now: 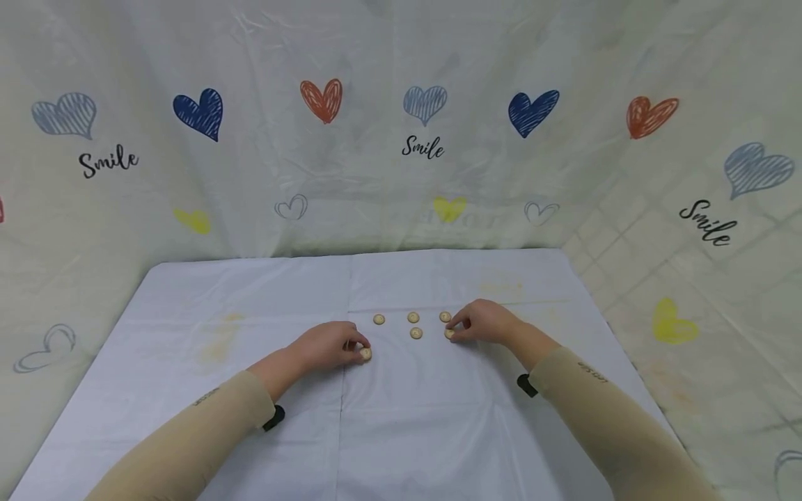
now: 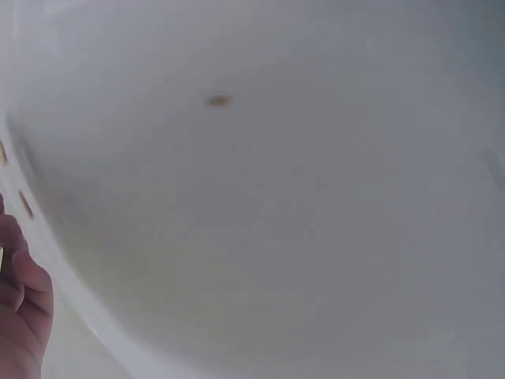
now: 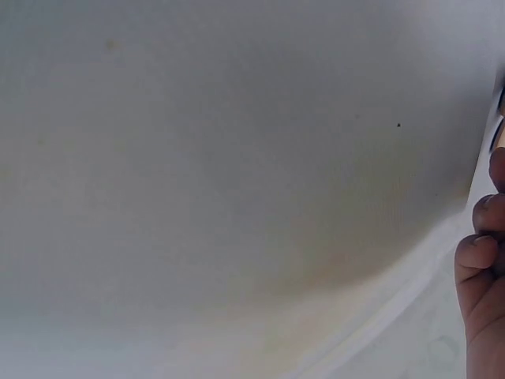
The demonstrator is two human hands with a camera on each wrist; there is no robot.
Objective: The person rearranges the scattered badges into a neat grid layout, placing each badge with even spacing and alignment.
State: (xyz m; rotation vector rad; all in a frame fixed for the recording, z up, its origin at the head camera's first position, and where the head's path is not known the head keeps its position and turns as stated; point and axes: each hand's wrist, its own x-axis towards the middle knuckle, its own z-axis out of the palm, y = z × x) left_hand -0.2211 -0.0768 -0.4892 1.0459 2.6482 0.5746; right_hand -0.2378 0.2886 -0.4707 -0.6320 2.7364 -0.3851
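Observation:
Small round beige discs, wooden-looking with faint dark marks, lie on a white-covered table. My left hand (image 1: 328, 344) pinches one disc (image 1: 366, 354) between thumb and fingers, nearer to me than the others. At the right, my right hand (image 1: 489, 321) holds another disc (image 1: 449, 334) by its edge at the tabletop. Beyond them a back row has a left disc (image 1: 379, 319), a middle disc (image 1: 413, 317) and a right disc (image 1: 445, 316). Just below the middle one lies a further disc (image 1: 416, 333). Both wrist views show only part of each hand at the frame's edge.
The white cloth (image 1: 426, 431) covers the table and has faint yellowish stains. Behind and beside it hangs a pale curtain (image 1: 370, 160) printed with hearts and the word "Smile". A dark band (image 1: 273, 417) shows at the left wrist, another (image 1: 527, 385) at the right.

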